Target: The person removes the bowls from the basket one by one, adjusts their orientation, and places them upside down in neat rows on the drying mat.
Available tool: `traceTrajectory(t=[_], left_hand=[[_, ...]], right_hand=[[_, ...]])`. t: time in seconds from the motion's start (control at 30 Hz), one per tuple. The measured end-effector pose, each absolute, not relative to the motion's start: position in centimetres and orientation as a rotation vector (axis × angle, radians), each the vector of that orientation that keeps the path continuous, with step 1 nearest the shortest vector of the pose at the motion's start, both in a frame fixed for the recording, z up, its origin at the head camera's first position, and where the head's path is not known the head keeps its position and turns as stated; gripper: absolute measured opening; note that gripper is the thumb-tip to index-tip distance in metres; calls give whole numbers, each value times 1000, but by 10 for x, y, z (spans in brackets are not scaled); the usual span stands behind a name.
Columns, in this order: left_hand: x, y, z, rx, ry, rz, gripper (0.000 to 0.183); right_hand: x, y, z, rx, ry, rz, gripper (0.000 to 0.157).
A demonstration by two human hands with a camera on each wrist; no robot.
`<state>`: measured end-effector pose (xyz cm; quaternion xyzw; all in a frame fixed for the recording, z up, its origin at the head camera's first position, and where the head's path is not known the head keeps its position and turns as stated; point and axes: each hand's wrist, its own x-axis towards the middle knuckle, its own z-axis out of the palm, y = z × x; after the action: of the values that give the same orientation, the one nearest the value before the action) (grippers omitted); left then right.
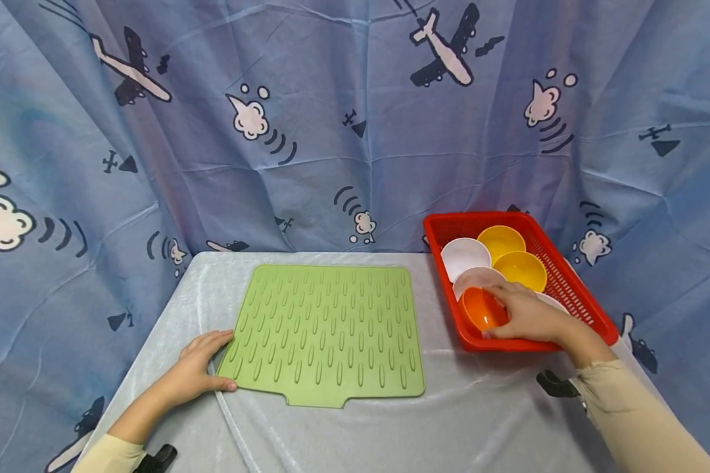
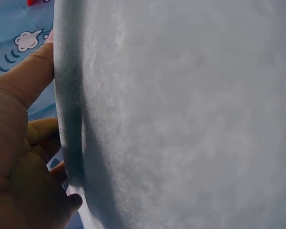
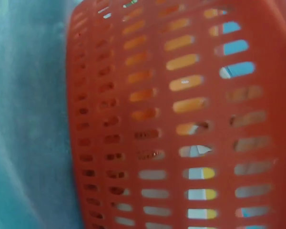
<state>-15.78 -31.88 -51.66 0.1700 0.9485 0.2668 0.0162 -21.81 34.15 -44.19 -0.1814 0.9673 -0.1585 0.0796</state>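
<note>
In the head view my right hand (image 1: 535, 318) reaches into the red basket (image 1: 580, 292) and pinches an orange bowl (image 1: 478, 309) near the front left corner. Its thumb is low on the near side, with the fingers over the rim. Around it sit white bowls (image 1: 463, 256) and yellow bowls (image 1: 520, 268); another white bowl is partly hidden behind the hand. My left hand (image 1: 194, 373) rests at the left edge of a flat green mat (image 1: 325, 328), thumb and fingers spread. The right wrist view shows the basket's slotted wall (image 3: 157, 126), and neither hand nor bowl clearly.
A grey cloth-covered table (image 1: 390, 433) lies under the mat and basket. Behind it hangs a blue curtain (image 1: 319, 98) printed with planes. The basket stands at the table's right side, its wall rising around the bowls.
</note>
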Motion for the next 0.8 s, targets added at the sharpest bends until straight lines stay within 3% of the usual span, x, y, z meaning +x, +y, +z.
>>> traceTrajectory(t=[0.47, 0.8], left_hand=[[-159, -314, -512, 554, 2961, 784, 105], [-158, -312, -505, 561, 2955, 734, 106]], right_hand=[[-202, 336, -427, -551, 3077, -803, 95], [-185, 296, -416, -695, 3104, -999, 99]])
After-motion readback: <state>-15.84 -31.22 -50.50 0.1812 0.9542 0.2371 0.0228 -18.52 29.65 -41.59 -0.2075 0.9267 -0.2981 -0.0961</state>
